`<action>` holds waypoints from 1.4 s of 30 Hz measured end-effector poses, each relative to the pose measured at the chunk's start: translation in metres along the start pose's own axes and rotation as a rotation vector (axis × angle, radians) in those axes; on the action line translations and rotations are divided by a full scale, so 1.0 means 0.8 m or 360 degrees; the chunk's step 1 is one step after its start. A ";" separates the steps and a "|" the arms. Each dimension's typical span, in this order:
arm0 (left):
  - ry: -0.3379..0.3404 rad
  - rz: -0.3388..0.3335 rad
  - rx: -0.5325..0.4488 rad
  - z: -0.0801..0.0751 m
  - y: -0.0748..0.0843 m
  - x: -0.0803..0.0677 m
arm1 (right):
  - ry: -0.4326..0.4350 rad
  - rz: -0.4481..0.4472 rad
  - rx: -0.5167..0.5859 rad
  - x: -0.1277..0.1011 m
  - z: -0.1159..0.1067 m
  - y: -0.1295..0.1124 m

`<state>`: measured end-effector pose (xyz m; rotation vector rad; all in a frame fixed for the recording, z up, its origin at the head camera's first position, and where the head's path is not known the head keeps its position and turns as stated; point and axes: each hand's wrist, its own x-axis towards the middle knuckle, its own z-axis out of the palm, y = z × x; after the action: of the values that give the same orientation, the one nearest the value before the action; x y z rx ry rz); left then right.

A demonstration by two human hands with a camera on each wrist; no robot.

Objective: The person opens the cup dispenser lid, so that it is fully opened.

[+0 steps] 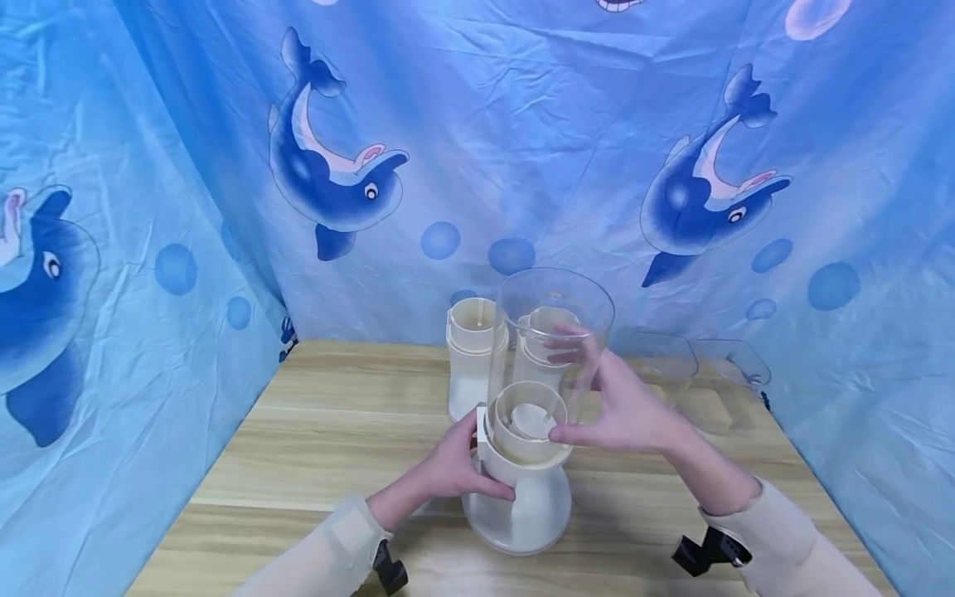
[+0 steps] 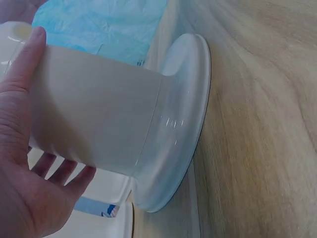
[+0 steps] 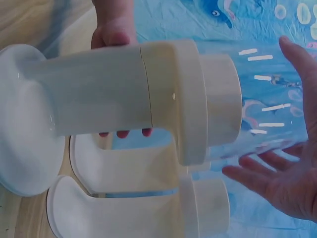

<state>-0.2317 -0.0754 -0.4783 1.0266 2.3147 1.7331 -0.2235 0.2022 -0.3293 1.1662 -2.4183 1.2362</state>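
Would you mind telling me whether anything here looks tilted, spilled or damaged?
Nothing stands out. The cream base stands upright on the wooden table, gripped by the left hand. The right hand holds the clear cylinder on top of it, roughly upright. No spill or crack shows.

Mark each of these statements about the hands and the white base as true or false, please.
1. The left hand grips the white base. True.
2. The right hand holds a metal spoon. False: it holds the clear tube over the base.
3. The base lies on its side. False: it stands upright on the wooden table.
4. Two more white bases stand behind it. True.
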 end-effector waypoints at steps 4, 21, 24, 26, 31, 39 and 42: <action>0.0050 0.0055 0.0017 0.007 0.004 0.002 | 0.0086 0.0081 -0.0005 -0.002 0.002 -0.006; 0.0121 -0.0032 -0.0018 0.013 0.009 0.000 | -0.0040 0.0097 -0.0150 0.072 -0.076 -0.087; 0.0107 -0.0018 -0.0005 0.012 0.008 0.003 | -0.0099 0.0132 -0.0146 0.077 -0.075 -0.094; 0.0097 -0.0004 0.0008 0.012 0.008 0.004 | -0.0095 0.0120 -0.0108 0.075 -0.074 -0.096; 0.0084 -0.0035 -0.0009 0.009 0.011 0.006 | -0.0071 0.0034 -0.0116 0.069 -0.072 -0.099; 0.0055 -0.0076 -0.0039 0.009 0.011 0.006 | 0.0044 -0.0005 -0.0204 0.061 -0.066 -0.102; 0.0055 -0.0077 -0.0047 0.009 0.012 0.006 | 0.0128 0.0008 -0.0271 0.059 -0.063 -0.105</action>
<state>-0.2279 -0.0655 -0.4712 0.9349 2.3069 1.7755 -0.2038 0.1845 -0.2238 1.0431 -2.4139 1.0334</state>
